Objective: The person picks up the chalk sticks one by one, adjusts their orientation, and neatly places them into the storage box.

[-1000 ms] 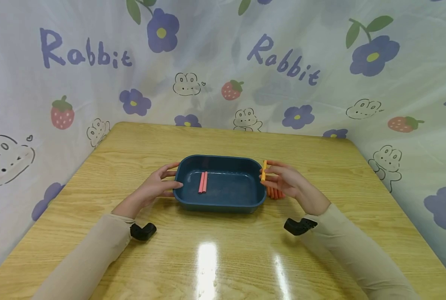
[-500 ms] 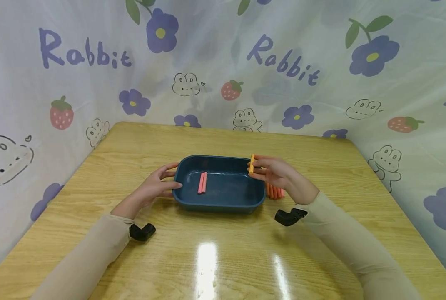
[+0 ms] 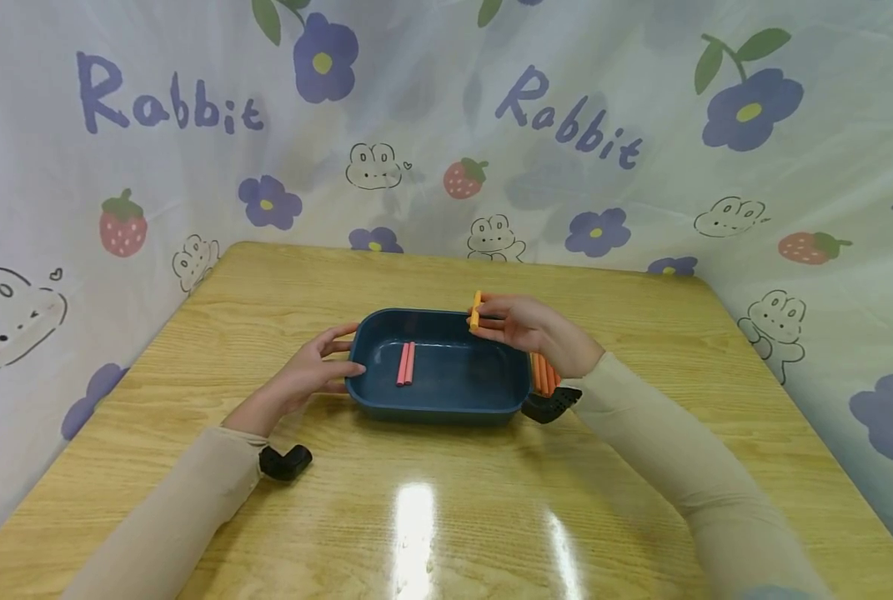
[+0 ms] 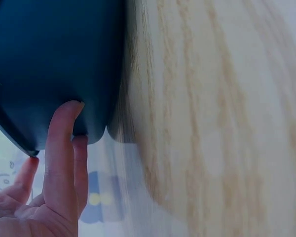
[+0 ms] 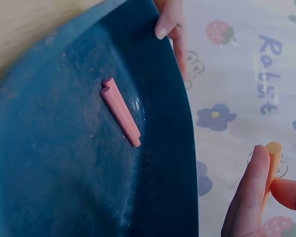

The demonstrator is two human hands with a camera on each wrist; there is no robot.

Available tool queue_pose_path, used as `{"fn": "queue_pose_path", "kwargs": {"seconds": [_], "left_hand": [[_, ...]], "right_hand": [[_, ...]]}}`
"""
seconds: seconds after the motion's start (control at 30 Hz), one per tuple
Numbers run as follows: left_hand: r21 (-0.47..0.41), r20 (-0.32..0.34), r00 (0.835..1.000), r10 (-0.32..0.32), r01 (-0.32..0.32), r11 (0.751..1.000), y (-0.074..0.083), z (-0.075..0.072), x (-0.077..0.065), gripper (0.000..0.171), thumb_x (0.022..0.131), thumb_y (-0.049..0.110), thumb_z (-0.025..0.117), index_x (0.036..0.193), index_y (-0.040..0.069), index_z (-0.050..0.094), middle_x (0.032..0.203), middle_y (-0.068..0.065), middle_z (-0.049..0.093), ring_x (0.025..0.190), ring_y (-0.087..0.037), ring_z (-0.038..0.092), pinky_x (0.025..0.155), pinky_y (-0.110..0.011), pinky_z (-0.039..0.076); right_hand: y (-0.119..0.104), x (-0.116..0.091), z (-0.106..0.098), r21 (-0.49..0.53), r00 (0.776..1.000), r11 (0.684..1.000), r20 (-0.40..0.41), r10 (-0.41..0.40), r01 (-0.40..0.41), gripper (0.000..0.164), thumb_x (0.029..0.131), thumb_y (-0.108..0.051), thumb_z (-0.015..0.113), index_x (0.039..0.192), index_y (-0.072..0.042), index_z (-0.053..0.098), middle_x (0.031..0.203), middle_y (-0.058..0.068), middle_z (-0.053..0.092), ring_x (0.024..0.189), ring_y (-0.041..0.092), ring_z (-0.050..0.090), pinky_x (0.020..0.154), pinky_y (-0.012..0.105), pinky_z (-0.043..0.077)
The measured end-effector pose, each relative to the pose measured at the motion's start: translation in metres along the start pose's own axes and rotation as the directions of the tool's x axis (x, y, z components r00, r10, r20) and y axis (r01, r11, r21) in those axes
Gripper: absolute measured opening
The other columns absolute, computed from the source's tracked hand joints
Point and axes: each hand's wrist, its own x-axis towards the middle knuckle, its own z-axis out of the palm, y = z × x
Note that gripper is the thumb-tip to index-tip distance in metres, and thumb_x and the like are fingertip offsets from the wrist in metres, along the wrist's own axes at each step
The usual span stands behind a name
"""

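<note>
My left hand (image 3: 314, 367) grips the left end of a dark blue, round-cornered basin (image 3: 446, 410), thumb over the rim. In the left wrist view its fingers (image 4: 61, 163) lie along the basin's outer wall. My right hand (image 3: 532, 325) is raised over the basin's far right rim. It pinches a yellow-orange chalk stick (image 3: 476, 312) between thumb and fingertips, the chalk (image 5: 273, 160) held lengthwise in the right wrist view. Two pink chalk sticks (image 3: 406, 364) lie side by side on the basin floor, left of its middle.
Several orange and red chalk sticks (image 3: 545, 375) lie on the wooden table (image 3: 326, 517) right of the basin, partly hidden by my right wrist. A white printed curtain (image 3: 431, 100) closes off the back and sides.
My right hand has moved left and slightly away with the yellow-orange chalk, from beside the basin's right end to above its far rim. The left hand and basin have stayed put.
</note>
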Motion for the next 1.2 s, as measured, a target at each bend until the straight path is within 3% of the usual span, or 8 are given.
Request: {"fn": "queue_pose_path", "kwargs": {"seconds": [0.4,0.6,0.73,1.0,1.2], "left_hand": [[-0.002,-0.006,1.0,-0.004,0.004,1.0,0.002,0.001,-0.001,0.078,0.084,0.007,0.066,0.148,0.013,0.023,0.141,-0.025,0.029,0.1,-0.031,0.059,0.077,-0.041,0.054],[0.0,-0.009,1.0,-0.008,0.008,1.0,0.003,0.001,-0.002,0.077,0.085,0.006,0.066,0.148,0.013,0.022,0.141,-0.025,0.029,0.1,-0.032,0.059,0.077,-0.041,0.054],[-0.002,-0.01,1.0,-0.007,0.007,1.0,0.002,0.001,-0.002,0.077,0.085,0.006,0.066,0.148,0.013,0.023,0.14,-0.025,0.029,0.1,-0.032,0.059,0.077,-0.042,0.054],[-0.003,-0.009,1.0,-0.005,0.005,1.0,0.001,0.001,-0.002,0.077,0.085,0.007,0.066,0.148,0.013,0.022,0.141,-0.025,0.029,0.1,-0.033,0.06,0.076,-0.042,0.054],[-0.006,-0.007,1.0,-0.005,0.005,1.0,0.001,0.0,-0.002,0.076,0.085,0.007,0.065,0.148,0.013,0.023,0.14,-0.025,0.03,0.101,-0.034,0.059,0.076,-0.041,0.054]], "right_hand": [[0.0,0.027,0.017,-0.008,0.996,0.996,0.006,0.084,-0.084,0.05,0.095,0.002,0.047,0.142,-0.008,0.033,0.125,0.013,0.044,0.112,0.027,0.047,0.093,0.034,0.046],[0.001,0.039,0.023,-0.114,0.987,0.988,0.112,0.116,-0.103,0.049,0.094,0.003,0.047,0.141,-0.003,0.033,0.114,0.014,0.047,0.103,0.027,0.051,0.088,0.035,0.049],[0.004,0.046,0.028,-0.194,0.979,0.974,0.138,0.147,-0.118,0.042,0.094,0.003,0.049,0.135,0.002,0.039,0.109,0.016,0.049,0.096,0.027,0.054,0.086,0.036,0.05],[0.008,0.057,0.036,-0.285,0.951,0.941,0.194,0.24,-0.18,0.047,0.094,0.006,0.045,0.139,0.003,0.031,0.117,0.018,0.045,0.108,0.032,0.049,0.091,0.042,0.046],[0.011,0.06,0.04,-0.356,0.929,0.913,0.227,0.292,-0.2,0.045,0.094,0.006,0.044,0.137,0.009,0.031,0.109,0.017,0.046,0.091,0.027,0.054,0.085,0.038,0.051]]}}
